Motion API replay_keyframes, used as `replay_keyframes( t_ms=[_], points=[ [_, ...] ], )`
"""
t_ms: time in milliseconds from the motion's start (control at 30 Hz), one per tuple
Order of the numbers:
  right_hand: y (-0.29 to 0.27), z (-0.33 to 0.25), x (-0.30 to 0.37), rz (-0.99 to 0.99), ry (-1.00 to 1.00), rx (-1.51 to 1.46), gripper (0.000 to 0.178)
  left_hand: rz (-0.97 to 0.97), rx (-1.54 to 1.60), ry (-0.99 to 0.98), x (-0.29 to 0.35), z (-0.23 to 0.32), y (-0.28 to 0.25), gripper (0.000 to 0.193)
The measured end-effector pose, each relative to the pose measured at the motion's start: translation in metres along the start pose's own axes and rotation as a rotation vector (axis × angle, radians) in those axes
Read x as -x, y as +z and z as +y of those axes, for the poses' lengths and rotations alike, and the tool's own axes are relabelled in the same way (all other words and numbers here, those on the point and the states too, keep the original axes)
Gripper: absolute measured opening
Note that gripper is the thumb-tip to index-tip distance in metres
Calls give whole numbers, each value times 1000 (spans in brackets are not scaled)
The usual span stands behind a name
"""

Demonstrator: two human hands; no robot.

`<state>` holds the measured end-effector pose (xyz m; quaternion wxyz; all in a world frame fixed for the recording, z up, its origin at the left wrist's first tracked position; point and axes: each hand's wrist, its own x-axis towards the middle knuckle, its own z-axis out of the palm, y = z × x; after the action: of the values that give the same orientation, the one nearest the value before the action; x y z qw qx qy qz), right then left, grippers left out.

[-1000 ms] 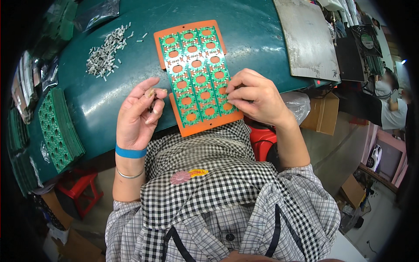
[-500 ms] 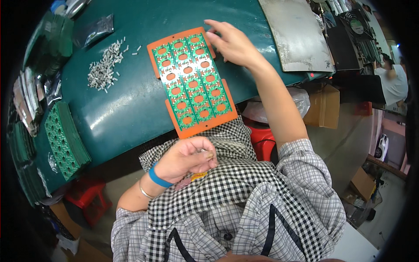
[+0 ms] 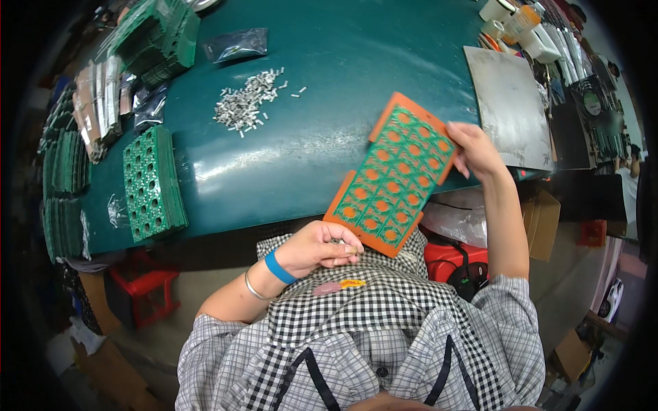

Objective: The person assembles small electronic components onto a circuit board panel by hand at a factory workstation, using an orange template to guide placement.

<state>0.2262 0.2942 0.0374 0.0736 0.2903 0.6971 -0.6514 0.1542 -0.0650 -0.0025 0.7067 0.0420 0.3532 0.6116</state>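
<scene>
A panel of green circuit boards with rows of oval openings (image 3: 392,170) lies in an orange tray (image 3: 379,244), which slants over the table's near edge. My right hand (image 3: 478,151) grips the tray's upper right edge, thumb on top. By the tray's lower left corner is my left hand (image 3: 321,248), closed with its fingers curled and thumb pressed against them; what they hold, if anything, is too small to make out. A loose pile of small silvery cylindrical parts (image 3: 243,103) is spread on the green table (image 3: 274,178), left of the tray.
A stack of green perforated boards (image 3: 147,185) stands at the left, with more board stacks (image 3: 157,41) behind. A dark plastic bag (image 3: 236,45) lies beyond the pile. At the right are a grey metal plate (image 3: 510,103) and a bottle with orange contents (image 3: 522,20).
My right hand has closed on the tray's edge. The tray has turned clockwise, its far end swinging right. My left hand stays closed near its lower end. The view has shifted too.
</scene>
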Motion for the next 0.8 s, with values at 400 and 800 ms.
replay_keyframes(
  t_ms=[400, 800],
  points=[
    [94, 77, 95, 330, -117, -669, 22, 164, 101, 436, -7, 51, -8, 10],
    [117, 15, 94, -223, -534, 111, 11, 175, 120, 393, -30, 47, 13, 24]
  ],
)
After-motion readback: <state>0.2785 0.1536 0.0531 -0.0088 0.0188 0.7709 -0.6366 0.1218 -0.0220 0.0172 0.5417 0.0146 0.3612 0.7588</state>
